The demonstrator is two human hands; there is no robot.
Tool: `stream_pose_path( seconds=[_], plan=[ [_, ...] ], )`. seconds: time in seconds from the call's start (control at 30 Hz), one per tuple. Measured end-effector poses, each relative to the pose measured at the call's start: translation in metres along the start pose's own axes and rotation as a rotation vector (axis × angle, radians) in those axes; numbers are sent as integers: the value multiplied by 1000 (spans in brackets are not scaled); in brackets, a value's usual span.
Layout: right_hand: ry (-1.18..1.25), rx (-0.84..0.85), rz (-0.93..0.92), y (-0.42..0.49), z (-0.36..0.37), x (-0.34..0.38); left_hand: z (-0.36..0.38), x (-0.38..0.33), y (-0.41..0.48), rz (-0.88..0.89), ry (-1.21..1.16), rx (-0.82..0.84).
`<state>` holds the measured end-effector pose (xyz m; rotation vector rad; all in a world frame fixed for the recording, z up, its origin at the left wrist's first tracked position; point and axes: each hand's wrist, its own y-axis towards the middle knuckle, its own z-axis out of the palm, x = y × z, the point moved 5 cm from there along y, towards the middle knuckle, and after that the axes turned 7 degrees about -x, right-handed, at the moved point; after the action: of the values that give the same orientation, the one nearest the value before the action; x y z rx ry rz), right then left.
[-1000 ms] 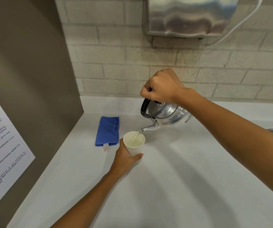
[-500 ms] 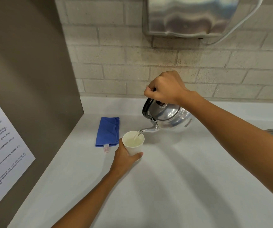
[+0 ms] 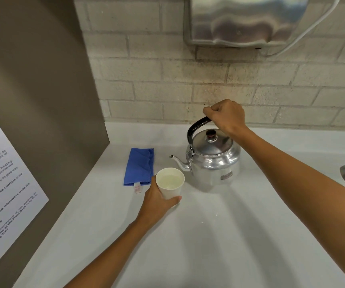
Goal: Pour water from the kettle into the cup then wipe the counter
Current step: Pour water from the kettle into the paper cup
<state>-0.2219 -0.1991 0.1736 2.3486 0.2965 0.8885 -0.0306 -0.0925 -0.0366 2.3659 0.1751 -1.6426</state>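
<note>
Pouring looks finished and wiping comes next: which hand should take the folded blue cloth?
Left. The left hand holds the white paper cup right beside the folded blue cloth; the right hand grips the silver metal kettle, farther off.

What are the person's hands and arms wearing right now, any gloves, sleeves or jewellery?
Nothing is visible: the left hand and right hand are bare, with no gloves, rings, watch or bands. Both forearms are uncovered as far as the frame edge, so no sleeves show.
</note>
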Motion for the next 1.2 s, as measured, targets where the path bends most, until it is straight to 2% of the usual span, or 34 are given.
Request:
stream_pose_path(
  seconds=[0.17,0.4,1.2],
  plan=[
    [95,-12,239,1,12,-25,-7,3,-8,-8,10,21],
    [174,6,378,-3,34,-42,-14,5,-19,-19,29,39],
    [105,60,384,-1,66,-54,-15,6,-30,-10,12,67]
  ],
)
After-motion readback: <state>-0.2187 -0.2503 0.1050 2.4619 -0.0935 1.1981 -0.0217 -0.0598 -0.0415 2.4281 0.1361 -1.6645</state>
